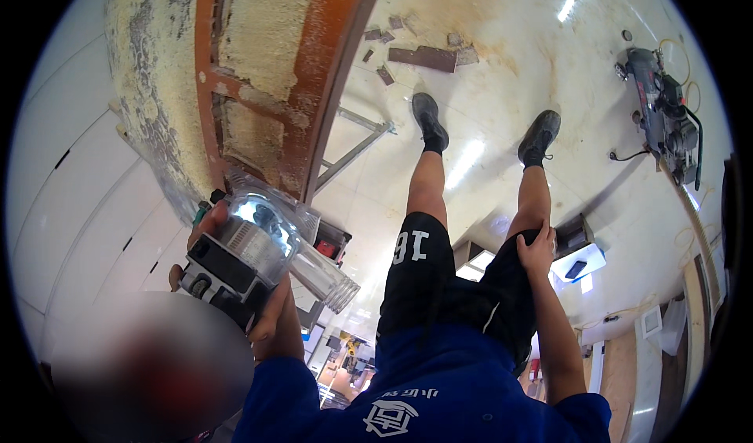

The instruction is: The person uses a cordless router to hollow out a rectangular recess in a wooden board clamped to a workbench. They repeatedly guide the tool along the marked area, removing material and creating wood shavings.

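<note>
Since the panel (259, 51) with its reddish-brown frame is already thick with pale sawdust in its recesses and along its outer edge, we judge that a good deal of cutting is done. The left hand (227, 274) is closed around the body of a compact trim router (251, 258), fingers wrapped under its dark motor housing. The router's clear base sits at the near end of the panel, touching or just beside the frame; we cannot tell which. Whether the bit is engaged or spinning is not visible. The right hand (537, 247) holds nothing and lies flat on the person's right thigh, fingers loosely spread over the black shorts. The panel rests on a metal stand (357, 149), one strut of which shows below its edge. On the glossy floor (502, 74) beyond the shoes lie several dark offcuts (423, 57) with scattered dust, which fits earlier trimming. A larger power tool (663, 117) with its cable sits on the floor well apart, to the right. How much of the frame remains to be worked we cannot say: its far end runs out of view, and no cut line is legible under the dust.
</note>
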A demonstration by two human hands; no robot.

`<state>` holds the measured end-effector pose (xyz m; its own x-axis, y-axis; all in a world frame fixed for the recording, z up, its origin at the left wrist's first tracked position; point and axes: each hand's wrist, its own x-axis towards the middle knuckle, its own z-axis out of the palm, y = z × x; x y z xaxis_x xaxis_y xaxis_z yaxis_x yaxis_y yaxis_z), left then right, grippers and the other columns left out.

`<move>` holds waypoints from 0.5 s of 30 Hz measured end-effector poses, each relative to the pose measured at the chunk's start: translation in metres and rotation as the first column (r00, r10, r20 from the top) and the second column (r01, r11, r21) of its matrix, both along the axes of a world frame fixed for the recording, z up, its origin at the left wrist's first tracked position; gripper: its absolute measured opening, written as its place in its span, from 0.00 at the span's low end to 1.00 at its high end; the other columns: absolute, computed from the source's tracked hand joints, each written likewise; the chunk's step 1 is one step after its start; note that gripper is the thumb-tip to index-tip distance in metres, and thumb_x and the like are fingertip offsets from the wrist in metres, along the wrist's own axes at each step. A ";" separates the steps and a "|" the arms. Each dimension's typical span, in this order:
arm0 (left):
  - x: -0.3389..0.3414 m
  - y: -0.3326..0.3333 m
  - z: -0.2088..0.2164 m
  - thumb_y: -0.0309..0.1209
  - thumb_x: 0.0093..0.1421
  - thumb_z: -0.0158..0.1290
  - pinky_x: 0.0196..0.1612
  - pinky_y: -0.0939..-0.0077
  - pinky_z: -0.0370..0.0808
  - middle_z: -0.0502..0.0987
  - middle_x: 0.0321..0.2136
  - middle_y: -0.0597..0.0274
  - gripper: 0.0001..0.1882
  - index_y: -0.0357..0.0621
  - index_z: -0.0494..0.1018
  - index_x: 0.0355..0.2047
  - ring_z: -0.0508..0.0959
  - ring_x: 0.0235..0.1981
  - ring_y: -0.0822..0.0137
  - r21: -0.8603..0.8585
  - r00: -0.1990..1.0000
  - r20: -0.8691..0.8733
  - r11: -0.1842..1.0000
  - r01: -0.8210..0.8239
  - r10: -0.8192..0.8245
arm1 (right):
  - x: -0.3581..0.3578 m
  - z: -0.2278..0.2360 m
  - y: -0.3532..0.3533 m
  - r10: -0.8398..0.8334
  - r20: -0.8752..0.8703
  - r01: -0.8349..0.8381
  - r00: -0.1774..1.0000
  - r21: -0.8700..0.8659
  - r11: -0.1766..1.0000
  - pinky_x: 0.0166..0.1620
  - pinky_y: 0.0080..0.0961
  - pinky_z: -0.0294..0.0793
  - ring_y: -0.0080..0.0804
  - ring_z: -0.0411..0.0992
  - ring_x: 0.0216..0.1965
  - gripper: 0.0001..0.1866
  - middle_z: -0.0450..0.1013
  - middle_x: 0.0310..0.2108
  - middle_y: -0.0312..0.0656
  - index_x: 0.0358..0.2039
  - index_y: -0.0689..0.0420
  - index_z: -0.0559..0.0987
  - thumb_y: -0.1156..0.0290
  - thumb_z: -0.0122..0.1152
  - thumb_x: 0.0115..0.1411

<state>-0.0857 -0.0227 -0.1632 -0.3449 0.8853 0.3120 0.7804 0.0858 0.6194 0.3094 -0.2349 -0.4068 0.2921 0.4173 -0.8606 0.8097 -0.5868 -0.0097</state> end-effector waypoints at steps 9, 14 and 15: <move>0.004 0.004 0.010 0.61 0.48 0.48 0.62 0.53 0.69 0.66 0.56 0.41 0.51 0.39 0.53 0.64 0.69 0.59 0.45 0.006 0.998 0.064 1.000 -0.008 0.008 | 0.014 0.006 -0.001 0.041 -0.010 -0.040 0.999 0.046 0.998 0.62 0.52 0.66 0.65 0.63 0.61 0.46 0.59 0.65 0.62 0.68 0.57 0.56 0.59 0.66 0.53; -0.012 -0.008 0.026 0.55 0.48 0.54 0.62 0.55 0.68 0.67 0.57 0.43 0.48 0.39 0.56 0.64 0.69 0.59 0.45 0.052 0.990 0.137 0.998 -0.047 0.040 | -0.040 0.053 0.093 0.079 -0.567 0.268 0.820 0.502 0.822 0.59 0.41 0.70 0.53 0.70 0.56 0.32 0.70 0.54 0.56 0.57 0.64 0.70 0.76 0.67 0.51; -0.019 -0.016 0.030 0.54 0.48 0.55 0.62 0.55 0.67 0.67 0.58 0.44 0.48 0.39 0.56 0.64 0.69 0.60 0.45 0.055 0.986 0.158 0.996 -0.064 0.055 | -0.070 0.096 0.131 0.039 -0.723 0.367 0.690 0.396 0.842 0.57 0.38 0.71 0.50 0.72 0.54 0.30 0.72 0.51 0.53 0.56 0.64 0.71 0.78 0.67 0.51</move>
<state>-0.1044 -0.0386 -0.1331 -0.4448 0.8432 0.3020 0.6686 0.0882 0.7384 0.2399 -0.1040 -0.3112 -0.1822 0.8262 -0.5331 0.3372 -0.4568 -0.8232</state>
